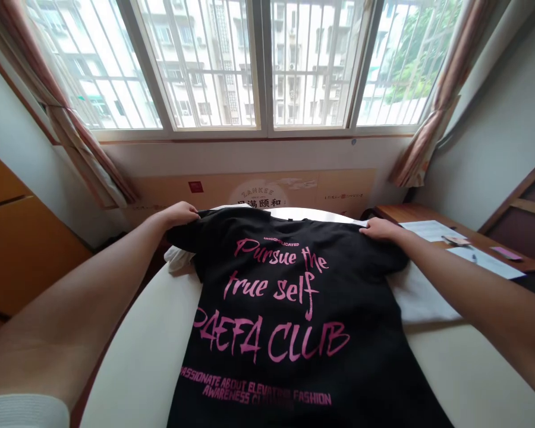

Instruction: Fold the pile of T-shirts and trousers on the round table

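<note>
A black T-shirt (294,297) with pink lettering lies spread flat on a round white table (138,356), its printed side up. My left hand (181,213) is closed on the shirt's far left shoulder at the table's far edge. My right hand (378,229) grips the far right shoulder, fingers curled over the cloth. Both arms reach forward across the table on either side of the shirt. A bit of white cloth (178,258) shows under the left sleeve.
White fabric (423,297) lies under the shirt on the right. A wooden side table (428,214) at the right holds papers (485,261) and small cards. Behind the table stand a printed cardboard panel (258,190), a barred window and curtains. A wooden cabinet (22,249) is at left.
</note>
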Tool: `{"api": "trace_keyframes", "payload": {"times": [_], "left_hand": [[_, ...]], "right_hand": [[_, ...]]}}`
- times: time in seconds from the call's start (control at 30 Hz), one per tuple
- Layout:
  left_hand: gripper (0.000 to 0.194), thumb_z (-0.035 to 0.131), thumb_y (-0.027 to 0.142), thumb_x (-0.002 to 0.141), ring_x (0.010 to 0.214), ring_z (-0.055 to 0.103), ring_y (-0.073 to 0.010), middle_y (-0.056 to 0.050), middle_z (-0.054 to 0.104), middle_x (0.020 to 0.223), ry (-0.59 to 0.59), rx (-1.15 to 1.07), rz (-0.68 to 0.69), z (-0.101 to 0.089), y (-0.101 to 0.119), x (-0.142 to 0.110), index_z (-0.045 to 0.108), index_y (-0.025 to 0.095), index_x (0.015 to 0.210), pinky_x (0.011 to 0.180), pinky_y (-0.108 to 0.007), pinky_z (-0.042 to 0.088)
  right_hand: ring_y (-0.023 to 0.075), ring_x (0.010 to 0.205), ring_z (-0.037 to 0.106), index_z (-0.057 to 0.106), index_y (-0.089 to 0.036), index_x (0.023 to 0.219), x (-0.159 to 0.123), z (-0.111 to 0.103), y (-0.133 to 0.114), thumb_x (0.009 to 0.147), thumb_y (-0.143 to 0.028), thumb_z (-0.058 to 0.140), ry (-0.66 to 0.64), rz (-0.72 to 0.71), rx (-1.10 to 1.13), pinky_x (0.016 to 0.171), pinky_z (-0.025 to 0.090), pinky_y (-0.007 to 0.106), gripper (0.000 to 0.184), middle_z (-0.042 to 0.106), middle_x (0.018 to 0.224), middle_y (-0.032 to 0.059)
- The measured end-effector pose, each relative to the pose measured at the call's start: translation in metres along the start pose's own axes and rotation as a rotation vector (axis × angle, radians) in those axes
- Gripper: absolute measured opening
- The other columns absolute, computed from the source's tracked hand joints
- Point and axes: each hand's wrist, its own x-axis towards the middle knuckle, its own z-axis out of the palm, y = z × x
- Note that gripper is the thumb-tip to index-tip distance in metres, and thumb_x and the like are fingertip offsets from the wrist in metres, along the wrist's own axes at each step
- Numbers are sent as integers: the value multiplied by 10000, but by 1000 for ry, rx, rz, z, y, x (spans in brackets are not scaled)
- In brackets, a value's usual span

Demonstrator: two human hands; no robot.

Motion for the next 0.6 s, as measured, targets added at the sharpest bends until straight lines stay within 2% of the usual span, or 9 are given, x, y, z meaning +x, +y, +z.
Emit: {"api": "trace_keyframes", "payload": {"times": [0.03,0.17,0.23,0.37,0.47,0.53,0.6], "left_hand": [[170,726,344,724,731,699,-233,-30,738,712,12,6,11,-3,-3,0,740,190,795,657,-275,525],[259,724,397,820,855,678,-212,-39,758,872,191,194,67,-15,1,3,759,161,921,761,-256,500],[326,701,442,894,928,669,-223,-72,759,1001,196,315,61,-21,9,2,759,146,1018,821,-281,490],[361,647,445,983,1019,664,-262,-154,731,1169,207,442,47,-33,26,-5,735,116,1102,895,-334,481],[402,617,466,1011,1043,647,-237,-151,738,1140,281,421,109,-44,32,-7,711,82,1084,926,-292,462],[480,576,522,1030,1077,625,-214,-135,742,1127,384,337,124,-49,30,-5,695,59,1077,960,-259,444],[547,482,550,1062,1129,614,-216,-142,741,1159,444,221,79,-48,26,-1,686,44,1097,1001,-262,438]], "right_hand": [[348,1040,746,804,-115,1052,0,-1,6,946,-451,688,-4,-5,7,869,533,364,371,779,1112,224],[313,1056,736,780,-104,1073,2,-7,22,962,-317,664,34,-34,37,847,518,319,267,757,1225,218],[314,1048,730,768,-111,1079,5,-13,25,973,-323,646,69,-31,45,845,515,332,267,759,1209,212],[291,933,732,762,-142,974,10,-34,29,934,-385,709,86,-27,72,771,512,328,252,783,1050,161],[264,826,722,762,-150,921,13,-50,29,902,-452,749,47,-31,115,723,514,316,303,773,879,107],[279,877,721,739,-140,1128,15,-56,28,905,-512,732,125,-8,156,782,535,337,434,770,914,101],[322,1039,706,601,-140,1402,16,-57,26,888,-542,737,308,33,198,914,539,395,666,768,1055,125]]}}
